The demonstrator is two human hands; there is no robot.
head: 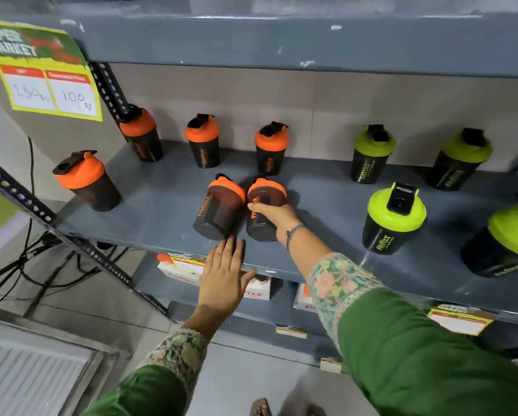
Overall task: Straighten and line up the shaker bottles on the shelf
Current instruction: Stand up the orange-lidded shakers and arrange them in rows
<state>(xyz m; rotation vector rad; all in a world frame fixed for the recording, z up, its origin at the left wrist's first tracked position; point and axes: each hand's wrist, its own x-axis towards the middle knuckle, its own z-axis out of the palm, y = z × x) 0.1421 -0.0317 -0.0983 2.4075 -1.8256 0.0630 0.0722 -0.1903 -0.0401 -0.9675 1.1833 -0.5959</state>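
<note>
Black shaker bottles stand on a grey shelf [167, 187]. My right hand [277, 217] grips an orange-lidded bottle [265, 199] at the front middle. Touching it on the left is a second orange-lidded bottle [220, 207]. My left hand [223, 274] hovers flat with fingers apart at the shelf's front edge, just below that second bottle, holding nothing. Three orange-lidded bottles [203, 141] line the back wall, and another [85, 180] stands alone at the front left. Green-lidded bottles stand at the right, two at the back [372, 154] and two nearer the front [394, 219].
An upper shelf [281, 40] overhangs the bottles. A perforated upright [110, 88] and a price sign [47, 76] are at the left. Boxes [259, 288] and price tags [459, 321] sit on the shelf below. Cables [41, 265] hang at the lower left.
</note>
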